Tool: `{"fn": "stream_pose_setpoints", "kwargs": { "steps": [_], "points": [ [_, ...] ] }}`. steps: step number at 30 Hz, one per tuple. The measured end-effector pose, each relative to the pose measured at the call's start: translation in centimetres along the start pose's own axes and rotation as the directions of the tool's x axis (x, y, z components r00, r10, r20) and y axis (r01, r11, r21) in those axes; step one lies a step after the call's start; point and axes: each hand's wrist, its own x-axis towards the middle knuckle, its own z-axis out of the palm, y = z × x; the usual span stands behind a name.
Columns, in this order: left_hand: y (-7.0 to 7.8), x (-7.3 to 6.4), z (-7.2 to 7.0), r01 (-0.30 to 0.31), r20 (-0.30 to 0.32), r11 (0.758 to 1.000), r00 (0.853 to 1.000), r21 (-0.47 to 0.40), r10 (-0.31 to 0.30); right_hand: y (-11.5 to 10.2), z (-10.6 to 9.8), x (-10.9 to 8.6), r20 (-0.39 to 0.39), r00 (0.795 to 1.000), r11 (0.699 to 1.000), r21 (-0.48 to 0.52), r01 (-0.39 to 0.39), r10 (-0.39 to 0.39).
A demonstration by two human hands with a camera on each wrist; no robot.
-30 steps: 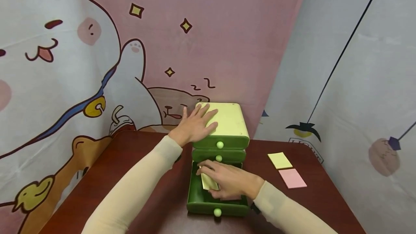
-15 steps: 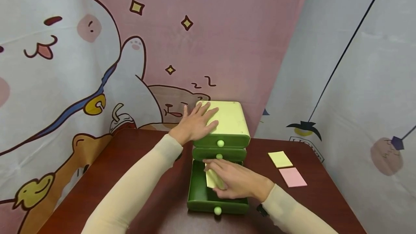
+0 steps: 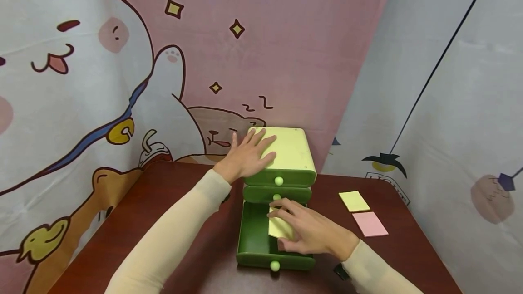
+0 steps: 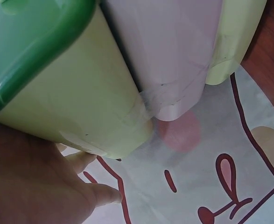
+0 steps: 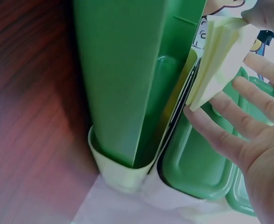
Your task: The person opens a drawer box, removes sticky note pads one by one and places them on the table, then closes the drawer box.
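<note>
My left hand (image 3: 247,155) rests with spread fingers on the pale yellow top of a small green-fronted drawer cabinet (image 3: 292,151). In the left wrist view, the fingers of my left hand (image 4: 57,177) lie along the cabinet's pale casing (image 4: 76,93). My right hand (image 3: 314,230) pinches a pad of yellow sticky notes (image 3: 279,229) over the pulled-out bottom drawer (image 3: 253,235). The right wrist view shows the yellow pad's layered sheets fanned slightly between thumb and fingers. Part of the drawer's right side is hidden behind the hand.
On the dark red table (image 3: 196,239), right of the cabinet, lie a yellow sticky-note pad (image 3: 354,201) and a pink one (image 3: 369,224). The middle drawer (image 3: 292,194) juts out slightly above the bottom one. A cartoon-printed cloth (image 3: 286,58) hangs behind.
My right hand has moved to the right over the bottom drawer, carrying the yellow sticky notes. The left hand has stayed on the cabinet top.
</note>
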Motion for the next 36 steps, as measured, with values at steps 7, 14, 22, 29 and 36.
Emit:
{"fn": "stream_pose_setpoints", "kwargs": {
  "steps": [7,14,22,29,36],
  "points": [
    [0.0,0.0,0.1,0.005,0.003,1.0,1.0,-0.005,-0.005,0.8,-0.4,-1.2,-0.04,0.999,0.999,-0.037,0.002,-0.004],
    [0.1,0.0,0.1,0.006,0.002,1.0,1.0,-0.004,-0.006,1.4,-0.9,-2.5,-0.063,0.998,0.997,-0.078,-0.026,0.021],
    [0.1,0.0,0.2,0.005,-0.001,1.0,1.0,-0.007,-0.005,2.0,-1.5,-3.7,-0.11,0.993,0.994,-0.09,-0.055,0.045],
    [0.3,0.0,0.1,0.003,-0.003,1.0,1.0,0.006,-0.003,2.4,-2.0,-4.9,-0.134,0.989,0.987,-0.142,-0.078,0.059],
    [0.2,0.2,0.1,0.007,0.003,1.0,1.0,-0.001,-0.007,3.0,-2.3,-5.6,-0.156,0.986,0.983,-0.164,-0.085,0.059]
  ]
}}
